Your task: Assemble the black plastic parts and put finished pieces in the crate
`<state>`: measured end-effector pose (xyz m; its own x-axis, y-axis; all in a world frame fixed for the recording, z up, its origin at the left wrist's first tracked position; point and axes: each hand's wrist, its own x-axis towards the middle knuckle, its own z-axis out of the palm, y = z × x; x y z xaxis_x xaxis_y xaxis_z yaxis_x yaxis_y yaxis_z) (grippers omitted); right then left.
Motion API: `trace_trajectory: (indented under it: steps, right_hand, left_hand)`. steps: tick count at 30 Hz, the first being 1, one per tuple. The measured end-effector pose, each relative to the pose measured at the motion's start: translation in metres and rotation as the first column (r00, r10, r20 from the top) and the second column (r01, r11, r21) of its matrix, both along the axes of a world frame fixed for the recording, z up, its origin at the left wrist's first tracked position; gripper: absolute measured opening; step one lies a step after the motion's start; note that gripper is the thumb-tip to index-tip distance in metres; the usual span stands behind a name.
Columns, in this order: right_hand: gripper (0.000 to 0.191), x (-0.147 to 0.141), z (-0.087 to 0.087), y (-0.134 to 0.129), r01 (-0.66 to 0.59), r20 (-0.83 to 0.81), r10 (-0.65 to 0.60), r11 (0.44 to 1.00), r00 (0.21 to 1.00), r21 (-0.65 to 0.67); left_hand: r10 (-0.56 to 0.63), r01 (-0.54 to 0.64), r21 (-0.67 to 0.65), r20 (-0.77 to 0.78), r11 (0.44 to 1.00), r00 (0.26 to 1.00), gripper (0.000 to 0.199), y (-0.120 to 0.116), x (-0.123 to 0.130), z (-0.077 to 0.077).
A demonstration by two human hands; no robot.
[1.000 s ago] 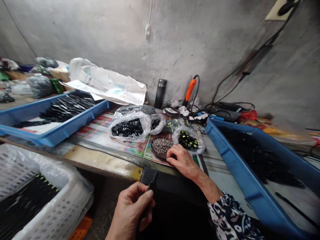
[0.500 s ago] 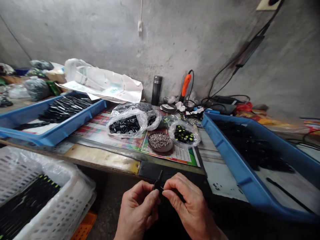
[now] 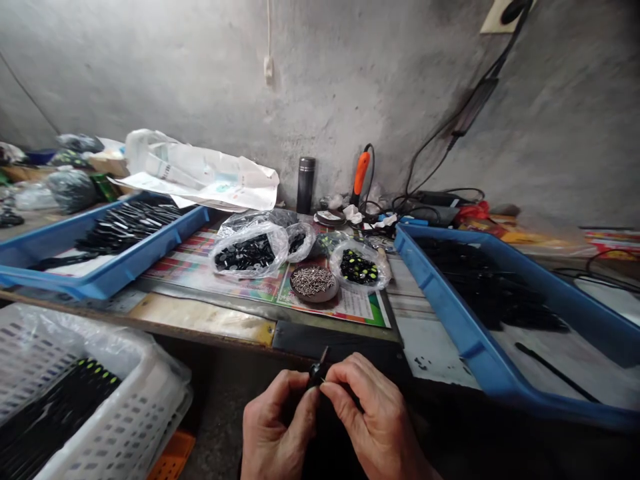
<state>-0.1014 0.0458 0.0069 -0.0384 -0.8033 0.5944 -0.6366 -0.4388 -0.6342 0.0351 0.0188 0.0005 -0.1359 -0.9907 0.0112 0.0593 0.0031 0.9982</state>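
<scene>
My feed: left hand [image 3: 281,420] pinched closed on a black part [image 3: 317,372], six o'clock in view. Right hand [image 3: 373,413] just beside it, at the part's four o'clock, pinched tight on a thin bright piece [image 3: 323,381]. From the hands I mark a dish [image 3: 324,297] of small metal pins at twelve, blue tray [image 3: 440,297] at two.

A black flask [image 3: 305,187] stands just above the frame's centre; a socket [image 3: 493,20] sits upper right, an orange crate [image 3: 173,456] lower left.

The person's hands [image 3: 373,417] are bare, with rounded knuckles [image 3: 393,390] and thumbs [image 3: 303,417] that narrow toward their tips.
</scene>
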Motion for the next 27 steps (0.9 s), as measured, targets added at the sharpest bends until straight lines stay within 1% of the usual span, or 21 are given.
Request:
trace_trajectory:
  steps: [2,3,4,5,6,7,8,9,12,15,19,22,25,27]
  right_hand:
    - [0.022,0.000,-0.003,0.000,-0.013,0.156,0.000,0.997,0.988,0.082]
    - [0.019,0.000,-0.004,0.000,-0.041,0.275,-0.001,0.989,0.961,0.146]
    - [0.018,-0.001,-0.005,-0.001,-0.091,0.406,-0.002,0.973,0.914,0.212]
    - [0.023,-0.001,-0.005,-0.001,-0.168,0.525,0.000,0.948,0.851,0.272]
    - [0.029,-0.002,-0.005,-0.002,-0.252,0.615,0.006,0.915,0.788,0.314]
    - [0.033,-0.002,-0.005,-0.002,-0.325,0.668,0.018,0.883,0.744,0.338]
    - [0.032,-0.002,-0.004,-0.003,-0.370,0.687,0.031,0.859,0.726,0.353]
    - [0.029,-0.002,-0.003,-0.003,-0.381,0.680,0.038,0.851,0.732,0.362]
    - [0.026,0.001,-0.002,-0.004,-0.308,0.617,0.024,0.882,0.787,0.357]
    - [0.024,0.006,-0.004,-0.004,-0.247,0.577,0.006,0.908,0.817,0.340]
    - [0.025,0.008,-0.007,-0.004,-0.230,0.587,0.000,0.920,0.809,0.316]
    - [0.025,0.006,-0.005,-0.004,-0.251,0.603,0.002,0.911,0.797,0.328]
    - [0.024,0.007,-0.005,-0.003,-0.268,0.604,0.005,0.900,0.797,0.345]
    - [0.025,0.011,-0.009,-0.003,-0.222,0.589,-0.016,0.918,0.808,0.330]
  left_hand:
    - [0.015,-0.015,-0.011,0.019,1.000,1.000,0.031,0.001,-0.001,0.001]
    - [0.012,-0.012,0.011,0.009,1.000,1.000,0.032,0.002,-0.002,0.002]
    - [0.001,0.000,0.046,-0.016,0.999,1.000,0.036,0.003,-0.003,0.003]
    - [-0.016,0.021,0.087,-0.051,0.996,0.999,0.039,0.003,-0.004,0.004]
    - [-0.035,0.047,0.125,-0.091,0.991,0.995,0.043,0.004,-0.005,0.005]
    - [-0.053,0.073,0.158,-0.130,0.985,0.990,0.046,0.004,-0.006,0.005]
    - [-0.066,0.097,0.186,-0.164,0.978,0.984,0.049,0.005,-0.007,0.006]
    - [-0.076,0.117,0.208,-0.192,0.971,0.978,0.051,0.005,-0.007,0.006]
    - [-0.088,0.151,0.249,-0.245,0.957,0.965,0.052,0.005,-0.007,0.006]
    - [-0.096,0.177,0.271,-0.288,0.946,0.953,0.052,0.003,-0.007,0.006]
    - [-0.079,0.177,0.295,-0.316,0.939,0.946,0.052,0.004,-0.008,0.008]
    - [-0.056,0.159,0.302,-0.322,0.940,0.945,0.051,0.005,-0.009,0.009]
    - [-0.059,0.164,0.298,-0.332,0.940,0.941,0.050,0.006,-0.009,0.007]
    - [-0.067,0.173,0.295,-0.336,0.940,0.939,0.050,0.006,-0.009,0.006]
